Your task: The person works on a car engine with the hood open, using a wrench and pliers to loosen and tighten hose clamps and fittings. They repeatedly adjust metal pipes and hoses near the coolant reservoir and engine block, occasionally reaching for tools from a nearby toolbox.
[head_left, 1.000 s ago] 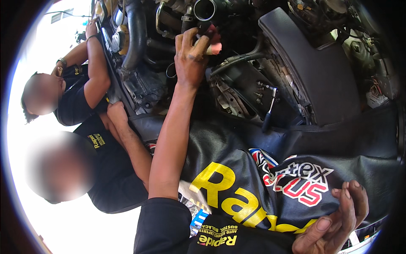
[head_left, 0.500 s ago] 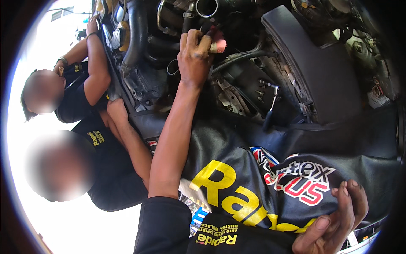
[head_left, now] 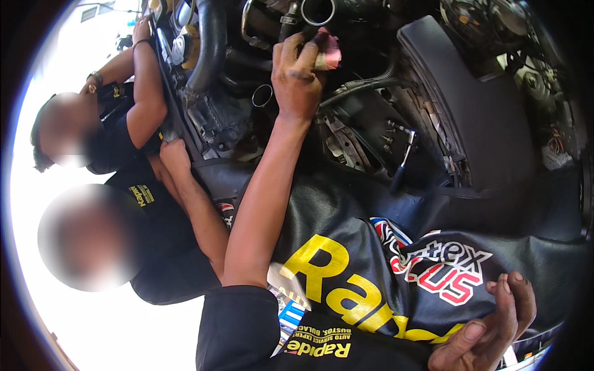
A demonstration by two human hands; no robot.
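My left hand [head_left: 299, 77] reaches far into an engine bay, its fingers closed on a crumpled pink rag [head_left: 330, 51]. Just beyond it are a hose end with a metal clamp [head_left: 288, 20] and the round metal rim of an opening [head_left: 318, 11]. A loose-looking wire ring [head_left: 262, 96] shows left of the wrist. What the fingertips touch is hidden behind the hand. At the lower right, my right hand [head_left: 495, 328] holds nothing, palm turned up and fingers bent but apart, above a black fender cover [head_left: 346, 213].
A ratchet [head_left: 406, 154] and several small bolts [head_left: 388, 137] lie on a dark panel right of my forearm. Farther right stands a long black plastic cover [head_left: 461, 93]. A thick black hose [head_left: 207, 55] runs at left. Two people lean in there, one hand [head_left: 176, 154] near the edge.
The view has shifted slightly, moving the engine bay a little rightward in the picture. More of the pink rag shows beside my left hand. My right hand stays nearly still.
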